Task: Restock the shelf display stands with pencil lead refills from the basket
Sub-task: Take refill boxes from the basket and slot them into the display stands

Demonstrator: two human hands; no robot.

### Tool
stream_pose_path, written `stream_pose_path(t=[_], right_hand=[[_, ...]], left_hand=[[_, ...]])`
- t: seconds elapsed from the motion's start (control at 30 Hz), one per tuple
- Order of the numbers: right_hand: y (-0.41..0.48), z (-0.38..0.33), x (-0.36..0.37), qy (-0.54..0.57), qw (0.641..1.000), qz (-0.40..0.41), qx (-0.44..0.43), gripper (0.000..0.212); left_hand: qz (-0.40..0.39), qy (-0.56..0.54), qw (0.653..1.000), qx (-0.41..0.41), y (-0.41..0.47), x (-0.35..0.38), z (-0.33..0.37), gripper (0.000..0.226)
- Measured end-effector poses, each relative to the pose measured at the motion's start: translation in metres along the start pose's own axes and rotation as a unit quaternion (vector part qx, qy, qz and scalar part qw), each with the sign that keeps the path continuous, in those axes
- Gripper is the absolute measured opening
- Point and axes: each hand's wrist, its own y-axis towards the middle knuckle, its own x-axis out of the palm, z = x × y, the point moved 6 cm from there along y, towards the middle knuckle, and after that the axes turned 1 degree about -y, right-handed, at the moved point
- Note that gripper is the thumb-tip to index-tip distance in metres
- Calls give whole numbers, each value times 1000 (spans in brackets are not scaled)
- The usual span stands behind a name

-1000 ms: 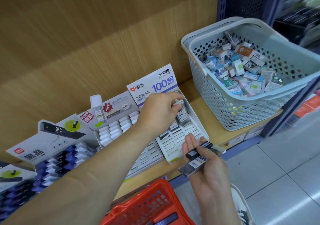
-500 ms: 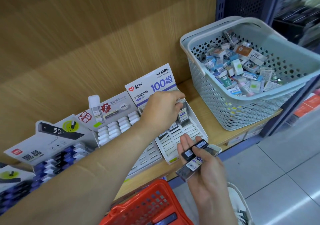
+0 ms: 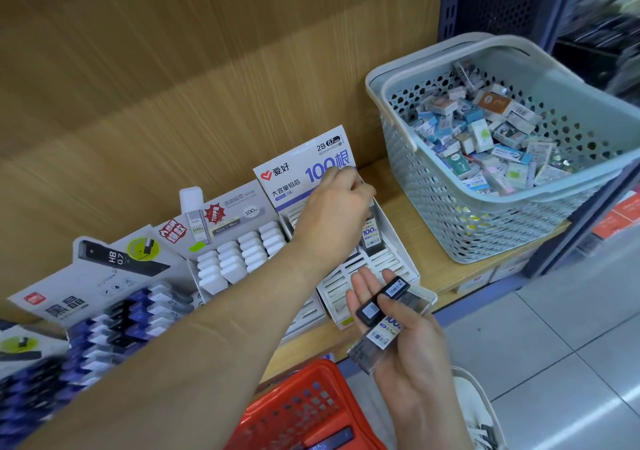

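1. Landmark: the stand (image 3: 389, 262) w/ the "100" header card, on the shelf (image 3: 443, 269).
2. L hand (image 3: 329, 217) is over the stand's back right corner, knuckles up, fingers curled in close together.
3. A refill (image 3: 370, 236) stands upright in the stand's back right slot. Its top meets the L fingertips (image 3: 363, 191). Pinching it or only touching it: can't tell, as the hand hides the contact.
4. R hand (image 3: 405, 342) hovers palm-up just in front of the stand's front right corner, past the shelf edge.
5. It holds two more refills. A black case (image 3: 370, 311) lies crosswise on the fingers, and a clear case (image 3: 375, 342) sits under it, along the palm.
6. R fingers (image 3: 370, 281): three lie straight, side by side, tips toward the stand. One fingertip shows over the black case, and the thumb lies on the clear case.
7. Left of the stand, touching it: a white-cap stand (image 3: 239, 259). Further left: a blue stand (image 3: 114, 314).
8. Right of the stand, same shelf, a gap btwn them: a grey basket (image 3: 485, 234) full of small boxes.
9. Below the stand's front edge: a red basket (image 3: 304, 411) w/ a dark refill lying in it.
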Motion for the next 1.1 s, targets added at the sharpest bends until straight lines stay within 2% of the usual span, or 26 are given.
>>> stream_pose_path(t=[0.17,0.4,0.6,0.7,0.8,0.93,1.03,1.07,1.1], right_hand=[[0,-1,0,-5,1000,5,-10,36],[-1,2,1,-9,1000,-3,-10,35],[-1,4,4,-18,1000,-11,-6,35],[-1,2,8,-14,1000,-23,-8,36],[-1,-1,12,-10,999,-37,-16,36],[-5,8,18,-41,997,-64,13,45],[-9,15,24,-53,995,-78,26,29],[-11,17,28,-55,994,-88,27,27],[-12,21,30,-59,993,-93,30,27]], left_hand=[[-29,41,997,-50,-3,2,-4,35],[-7,84,991,-104,1,7,0,35],[-5,68,990,-126,2,6,-1,45],[-7,-32,984,-177,-12,-12,-7,31],[-85,-207,939,-260,-50,-23,-12,8],[-162,-420,826,-339,-115,-19,1,11],[-96,-539,736,-398,-143,-16,7,15],[-61,-549,723,-414,-147,-18,6,16],[-30,-542,725,-424,-150,-20,3,15]])
